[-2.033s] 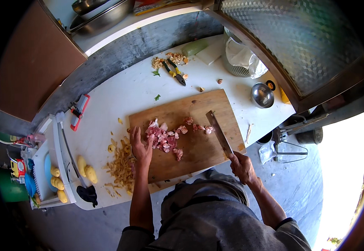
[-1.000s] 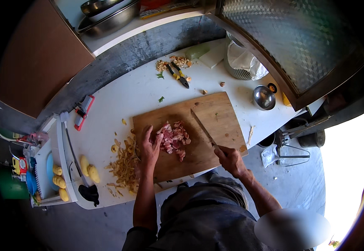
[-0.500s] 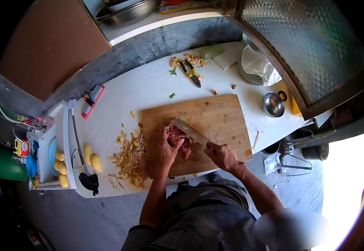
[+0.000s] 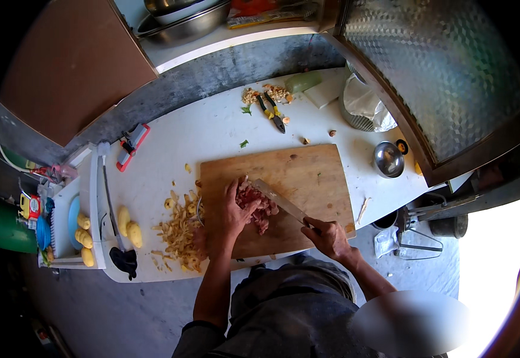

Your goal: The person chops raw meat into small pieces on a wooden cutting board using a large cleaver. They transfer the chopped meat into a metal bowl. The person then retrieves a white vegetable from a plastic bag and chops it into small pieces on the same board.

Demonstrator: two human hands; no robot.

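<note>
1 knife (image 4: 281, 201), 1 meat pile (image 4: 262, 209)

Right hand (image 4: 329, 238): clamped on the knife. Left hand (image 4: 235, 213): fingers and thumb apart, touching the meat pile on the left half of 1 cutting board (image 4: 314, 173) at the near edge of the worktop (image 4: 176, 140). Near its left edge: 2 potatoes (image 4: 134, 234); far edge: 1 pair of pliers (image 4: 276, 118); right edge: 1 bowl (image 4: 388, 160).

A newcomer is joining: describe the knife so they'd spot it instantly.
Find the wooden board on the white table. There, the right hand grips the knife beside the pink meat. Against meat and wood, its long grey blade stands out.
</note>
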